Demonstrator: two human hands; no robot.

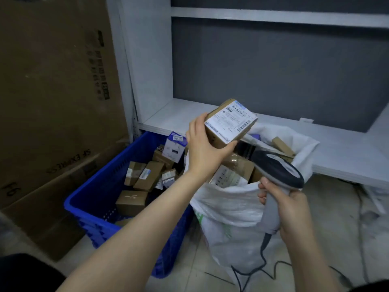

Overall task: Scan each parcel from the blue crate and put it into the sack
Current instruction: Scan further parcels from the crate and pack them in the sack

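Observation:
My left hand (205,147) grips a small brown cardboard parcel (230,123) with a white shipping label facing up, held above the gap between crate and sack. My right hand (288,209) grips the grey handle of a corded barcode scanner (277,167), whose dark head points up toward the parcel from just below it. The blue plastic crate (101,182) at lower left holds several small brown and white boxes. The white woven sack (229,205) stands open to the right of the crate, with several parcels inside.
Large cardboard boxes (52,91) lean against the wall at left. A white shelf (315,144) runs behind the crate and sack. The scanner's dark cable (263,264) trails over the tiled floor at lower right.

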